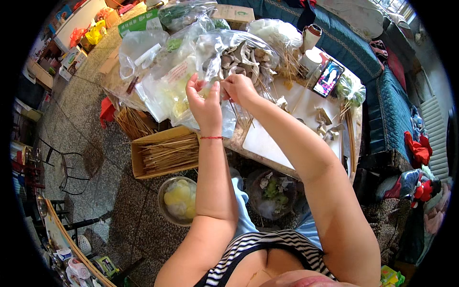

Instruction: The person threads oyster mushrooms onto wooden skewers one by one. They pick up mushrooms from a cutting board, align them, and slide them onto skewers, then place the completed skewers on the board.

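Both hands are over the near edge of a crowded table. My left hand (206, 102) is raised with thumb and fingers apart, at a clear plastic bag (215, 48); whether it touches the film I cannot tell. My right hand (238, 89) has its fingers pinched together beside the bag, above several thin wooden skewers (236, 112); what lies between the fingertips is hidden. Grey oyster mushrooms (238, 61) fill the bag just beyond. Left of the hands is a bag with pale yellow pieces (179, 106). Mushroom pieces (322, 116) lie on a white cutting board (265, 141).
A cardboard box of wooden skewers (168, 152) stands below the table's left edge, near a metal bowl with yellow contents (179, 202). A bin with scraps (272, 193) is below the board. A phone (328, 78), a paper cup (311, 59) and bagged greens (350, 89) stand at right.
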A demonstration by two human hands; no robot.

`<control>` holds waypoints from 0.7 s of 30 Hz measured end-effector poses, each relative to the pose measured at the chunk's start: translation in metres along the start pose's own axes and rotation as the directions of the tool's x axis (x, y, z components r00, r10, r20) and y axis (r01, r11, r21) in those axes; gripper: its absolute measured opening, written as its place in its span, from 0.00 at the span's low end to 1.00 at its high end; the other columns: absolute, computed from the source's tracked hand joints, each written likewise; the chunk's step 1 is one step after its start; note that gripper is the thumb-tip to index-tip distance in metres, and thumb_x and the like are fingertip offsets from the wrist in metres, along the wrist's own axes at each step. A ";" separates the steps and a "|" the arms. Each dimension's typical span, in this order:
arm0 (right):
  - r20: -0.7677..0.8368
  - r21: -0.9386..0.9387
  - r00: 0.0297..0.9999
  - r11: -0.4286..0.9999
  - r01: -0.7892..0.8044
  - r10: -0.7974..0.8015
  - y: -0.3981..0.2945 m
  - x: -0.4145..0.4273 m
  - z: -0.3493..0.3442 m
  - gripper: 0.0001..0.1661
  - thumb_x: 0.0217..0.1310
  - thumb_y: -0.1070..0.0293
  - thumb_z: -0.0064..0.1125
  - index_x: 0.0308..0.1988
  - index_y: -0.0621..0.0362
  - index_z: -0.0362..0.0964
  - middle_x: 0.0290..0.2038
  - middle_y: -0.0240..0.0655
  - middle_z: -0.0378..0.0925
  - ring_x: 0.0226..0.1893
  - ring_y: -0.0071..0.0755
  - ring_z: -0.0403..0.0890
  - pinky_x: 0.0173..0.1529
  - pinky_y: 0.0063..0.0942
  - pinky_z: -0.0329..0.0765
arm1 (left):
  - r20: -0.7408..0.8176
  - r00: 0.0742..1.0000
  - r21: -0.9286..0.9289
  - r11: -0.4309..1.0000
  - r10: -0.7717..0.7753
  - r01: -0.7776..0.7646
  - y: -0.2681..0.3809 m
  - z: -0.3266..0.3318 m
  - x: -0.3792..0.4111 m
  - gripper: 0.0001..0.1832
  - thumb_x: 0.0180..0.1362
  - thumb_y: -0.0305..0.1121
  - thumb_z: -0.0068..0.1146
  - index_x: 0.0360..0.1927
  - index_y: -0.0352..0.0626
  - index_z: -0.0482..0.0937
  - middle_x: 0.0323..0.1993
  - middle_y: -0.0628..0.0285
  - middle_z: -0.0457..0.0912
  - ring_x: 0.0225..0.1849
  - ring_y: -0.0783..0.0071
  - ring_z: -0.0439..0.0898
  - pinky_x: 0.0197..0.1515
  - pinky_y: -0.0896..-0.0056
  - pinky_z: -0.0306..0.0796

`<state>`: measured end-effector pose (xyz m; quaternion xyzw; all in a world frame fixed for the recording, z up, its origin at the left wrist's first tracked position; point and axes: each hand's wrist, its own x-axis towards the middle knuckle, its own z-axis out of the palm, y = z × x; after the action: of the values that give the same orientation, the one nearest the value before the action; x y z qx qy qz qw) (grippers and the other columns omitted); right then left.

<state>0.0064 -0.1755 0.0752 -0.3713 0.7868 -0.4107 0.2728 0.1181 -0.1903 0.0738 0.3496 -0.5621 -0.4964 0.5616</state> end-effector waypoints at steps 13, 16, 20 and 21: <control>-0.313 -0.661 0.900 0.750 0.025 -0.305 0.002 0.077 -0.108 0.26 0.51 0.68 0.53 0.54 0.45 0.67 0.50 0.46 0.68 0.51 0.49 0.72 0.53 0.40 0.72 | -0.034 0.966 -0.490 0.847 -0.257 0.207 -0.001 0.001 0.004 0.11 0.60 0.31 0.51 0.43 0.36 0.77 0.36 0.67 0.77 0.39 0.83 0.72 0.45 0.82 0.65; -0.244 -0.739 0.928 0.673 0.010 -0.282 0.000 0.096 -0.102 0.28 0.49 0.64 0.58 0.54 0.40 0.67 0.50 0.45 0.67 0.52 0.50 0.72 0.53 0.40 0.72 | -0.020 0.964 -0.535 0.817 -0.267 0.215 0.001 0.003 0.005 0.10 0.61 0.30 0.51 0.43 0.36 0.76 0.37 0.67 0.77 0.39 0.83 0.73 0.45 0.82 0.65; -0.231 -0.840 0.884 0.541 0.029 -0.406 -0.005 0.121 -0.101 0.14 0.57 0.57 0.48 0.40 0.46 0.77 0.45 0.42 0.74 0.44 0.48 0.78 0.47 0.42 0.75 | -0.018 0.966 -0.572 0.795 -0.258 0.201 -0.002 0.008 0.005 0.11 0.59 0.31 0.52 0.43 0.38 0.78 0.36 0.70 0.76 0.38 0.85 0.70 0.44 0.84 0.62; -0.262 -0.827 0.859 0.561 0.036 -0.440 -0.007 0.127 -0.106 0.16 0.60 0.56 0.44 0.39 0.50 0.76 0.42 0.43 0.77 0.40 0.51 0.79 0.43 0.44 0.76 | -0.016 0.966 -0.570 0.796 -0.259 0.204 0.002 0.011 0.004 0.11 0.59 0.30 0.52 0.43 0.38 0.78 0.36 0.70 0.77 0.38 0.85 0.70 0.44 0.84 0.62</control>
<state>-0.1423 -0.2342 0.1202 -0.4557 0.8657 -0.1209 -0.1682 0.1076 -0.1917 0.0784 0.2570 -0.3169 -0.6882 0.6000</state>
